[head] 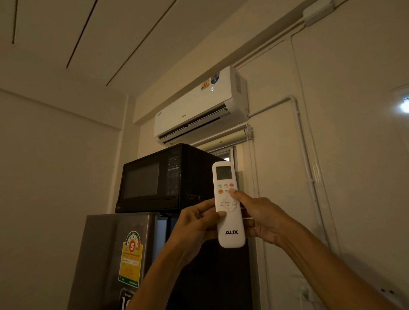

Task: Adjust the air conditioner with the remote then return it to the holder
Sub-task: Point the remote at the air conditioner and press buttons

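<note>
We hold the white remote (228, 204) upright in both hands, in front of the black microwave (163, 178) that sits on the grey fridge (114, 266); left hand (195, 225) fingers curled and clamped on its left edge; right hand (261, 217) gripping the right side, thumb tip pressed on a button; air conditioner (199, 105) on the wall above, flap open, a lit digit on its front.

A black microwave (152, 181) sits on top of a grey fridge (114, 266) that carries a yellow-green energy sticker (131, 260). White pipes (301, 149) run down the wall; a rolled blind (224, 137) hangs above the window.
</note>
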`<state>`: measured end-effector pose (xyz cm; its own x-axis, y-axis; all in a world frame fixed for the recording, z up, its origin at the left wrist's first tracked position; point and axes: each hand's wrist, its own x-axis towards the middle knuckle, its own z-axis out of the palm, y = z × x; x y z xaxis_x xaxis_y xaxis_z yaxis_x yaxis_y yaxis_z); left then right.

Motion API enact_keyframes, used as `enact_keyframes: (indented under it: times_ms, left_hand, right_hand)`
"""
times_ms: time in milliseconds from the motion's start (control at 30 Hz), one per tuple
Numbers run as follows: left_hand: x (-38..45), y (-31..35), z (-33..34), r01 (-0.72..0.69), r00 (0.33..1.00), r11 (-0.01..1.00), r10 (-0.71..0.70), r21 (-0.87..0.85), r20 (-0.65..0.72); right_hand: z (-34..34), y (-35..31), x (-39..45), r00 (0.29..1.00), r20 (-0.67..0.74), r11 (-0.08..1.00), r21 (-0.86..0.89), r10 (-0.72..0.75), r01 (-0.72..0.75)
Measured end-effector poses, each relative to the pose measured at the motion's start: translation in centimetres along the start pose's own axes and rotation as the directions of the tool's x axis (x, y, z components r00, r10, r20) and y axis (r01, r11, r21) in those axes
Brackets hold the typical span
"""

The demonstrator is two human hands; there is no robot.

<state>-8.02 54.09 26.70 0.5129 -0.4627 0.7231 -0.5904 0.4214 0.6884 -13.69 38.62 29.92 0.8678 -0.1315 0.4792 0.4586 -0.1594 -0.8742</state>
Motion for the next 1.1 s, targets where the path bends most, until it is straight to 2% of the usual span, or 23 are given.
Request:
enact_keyframes:
  times_ms: [500,1100]
  left_hand:
    - [0.19,-0.25,-0.24,0.0,1.0,1.0,0.0,0.008,-0.002]
    - [0.19,-0.35,-0.52,-0.016,1.0,1.0,0.016,-0.009,0.017]
  right_hand:
    - [-0.12,0.14,0.05,0.999,0.024,0.999,0.004,0.037,-0.037]
    - [0.02,0.47,0.63,0.999,0.036,1.0,0.007,0.012,-0.012]
